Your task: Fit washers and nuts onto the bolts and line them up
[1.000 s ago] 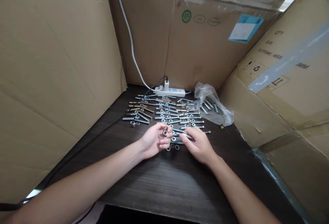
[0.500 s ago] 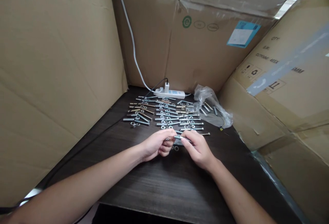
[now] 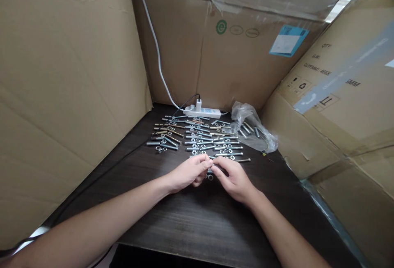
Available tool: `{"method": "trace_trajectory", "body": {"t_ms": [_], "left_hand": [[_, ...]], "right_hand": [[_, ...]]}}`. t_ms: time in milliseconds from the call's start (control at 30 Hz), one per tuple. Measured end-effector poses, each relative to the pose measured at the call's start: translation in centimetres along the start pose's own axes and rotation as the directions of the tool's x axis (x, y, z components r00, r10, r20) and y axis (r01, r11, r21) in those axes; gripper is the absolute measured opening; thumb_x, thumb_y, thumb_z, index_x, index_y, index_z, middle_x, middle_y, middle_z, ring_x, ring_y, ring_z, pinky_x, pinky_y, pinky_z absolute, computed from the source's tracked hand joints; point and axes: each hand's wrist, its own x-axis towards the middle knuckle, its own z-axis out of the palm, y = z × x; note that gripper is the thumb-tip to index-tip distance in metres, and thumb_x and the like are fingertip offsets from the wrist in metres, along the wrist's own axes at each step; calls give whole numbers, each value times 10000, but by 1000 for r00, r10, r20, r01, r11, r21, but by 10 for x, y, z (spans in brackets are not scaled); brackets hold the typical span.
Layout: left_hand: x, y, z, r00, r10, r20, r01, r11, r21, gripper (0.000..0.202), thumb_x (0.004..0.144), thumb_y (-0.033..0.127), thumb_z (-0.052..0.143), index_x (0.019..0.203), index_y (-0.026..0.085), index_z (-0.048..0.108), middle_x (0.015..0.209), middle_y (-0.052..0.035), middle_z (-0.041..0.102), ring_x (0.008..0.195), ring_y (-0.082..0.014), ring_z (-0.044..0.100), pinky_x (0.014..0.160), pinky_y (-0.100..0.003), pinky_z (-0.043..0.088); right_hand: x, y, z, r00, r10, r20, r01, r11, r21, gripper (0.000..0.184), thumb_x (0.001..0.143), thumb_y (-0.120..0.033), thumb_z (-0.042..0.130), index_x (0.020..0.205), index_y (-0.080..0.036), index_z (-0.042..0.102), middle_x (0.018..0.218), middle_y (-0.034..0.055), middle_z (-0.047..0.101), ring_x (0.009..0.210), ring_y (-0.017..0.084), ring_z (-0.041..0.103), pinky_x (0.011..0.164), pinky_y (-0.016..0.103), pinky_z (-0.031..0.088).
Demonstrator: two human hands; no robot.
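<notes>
Head view: bolt (image 3: 210, 170) lies between both closed grips; left hand (image 3: 187, 173) and right hand (image 3: 234, 178) pinch it

Straight beyond the grip, where the left hand (image 3: 187, 173) and right hand (image 3: 234, 179) pinch together, the tall brown cardboard box at the back (image 3: 184, 58) bears a round green printed emblem (image 3: 221, 26). Beside it are 2 oval outline marks (image 3: 236, 30), their lettering too small to read. Farther right on that box sits a blue-and-white rectangular paper label (image 3: 288, 40), its print illegible.

The tilted brown cardboard box (image 3: 353, 132) up and right of the grip reads "QTY" (image 3: 326, 45), "G.W." (image 3: 316, 56), roughly "CUTE(MM) 465X" (image 3: 314, 69), and "5MM" (image 3: 352, 82). Below stand 2 small black pictograms (image 3: 295, 80), 1 a recycling sign (image 3: 304, 85). A boxed mark (image 3: 326, 100) sits just under a grey tape strip (image 3: 347, 72).
</notes>
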Motion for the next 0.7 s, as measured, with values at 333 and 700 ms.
{"method": "trace_trajectory", "body": {"t_ms": [333,700], "left_hand": [[3,8,-6,950,282,-135,-120,726,677,270,858,352,474,705,149,564,628,25,485,600,-102,406,551,-201,301],[-1,10,-5,923,384,21,-235,519,822,114,836,284,522,813,198,592,544,51,416,488,-100,342,505,-212,226]], "right_hand": [[3,-3,-12,994,101,48,-91,981,-174,221,914,-371,459,853,-209,599,748,6,626,681,147,557,640,244,378],[-24,56,-82,935,352,-53,-356,923,-143,202,787,-168,441,862,-193,627,823,11,657,769,189,585,733,306,426]]}}
